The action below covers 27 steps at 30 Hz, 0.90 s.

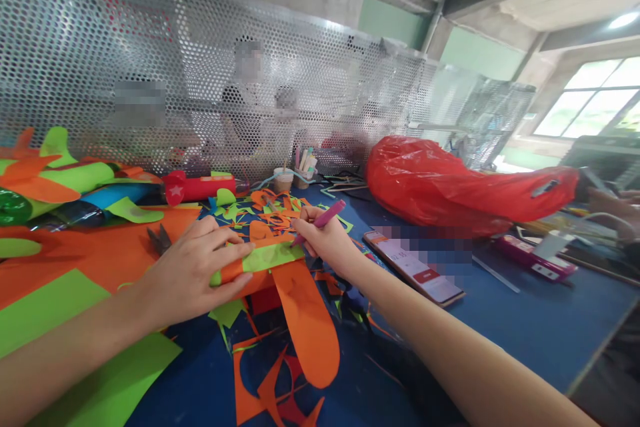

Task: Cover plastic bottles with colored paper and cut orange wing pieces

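My right hand (320,237) pinches a purple marker pen (327,215), its tip down at the lime green strip (273,255) on an orange craft plane (305,320). The plane has a long rounded orange wing that points towards me. Around the plane's left end lies my left hand (213,260), fingers on top and thumb on the near side, gripping it. Behind that hand the dark scissors (160,239) show in part. Orange paper offcuts (273,210) lie just beyond the plane, mixed with green bits.
Finished-looking paper planes (55,177) and a red bottle (203,190) stand at the left. Green paper sheets (55,303) lie near my left arm. On the right are a phone (413,267), a red plastic bag (435,187) and a pink box (535,257). A perforated metal screen (320,107) rises behind.
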Each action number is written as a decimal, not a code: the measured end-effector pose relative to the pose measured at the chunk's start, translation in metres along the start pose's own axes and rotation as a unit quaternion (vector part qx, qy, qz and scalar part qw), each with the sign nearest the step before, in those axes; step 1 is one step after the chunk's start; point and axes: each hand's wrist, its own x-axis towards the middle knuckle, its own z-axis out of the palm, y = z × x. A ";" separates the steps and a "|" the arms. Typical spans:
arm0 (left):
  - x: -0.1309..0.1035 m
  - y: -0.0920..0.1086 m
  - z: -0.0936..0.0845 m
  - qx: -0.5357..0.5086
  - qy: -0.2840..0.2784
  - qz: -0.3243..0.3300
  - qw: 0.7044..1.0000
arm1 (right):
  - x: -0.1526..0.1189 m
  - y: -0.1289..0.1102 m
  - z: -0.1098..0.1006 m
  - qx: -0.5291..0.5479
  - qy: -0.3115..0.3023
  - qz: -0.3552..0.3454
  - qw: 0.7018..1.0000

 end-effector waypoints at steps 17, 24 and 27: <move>0.000 0.000 0.000 -0.007 0.001 -0.012 1.000 | 0.000 -0.001 0.002 0.010 -0.014 0.019 1.000; 0.000 0.000 0.000 -0.010 0.002 -0.019 1.000 | 0.000 -0.003 0.003 0.019 -0.022 0.018 0.999; 0.000 0.001 -0.001 -0.007 -0.002 -0.017 1.000 | -0.001 -0.004 0.004 0.007 -0.022 0.021 1.000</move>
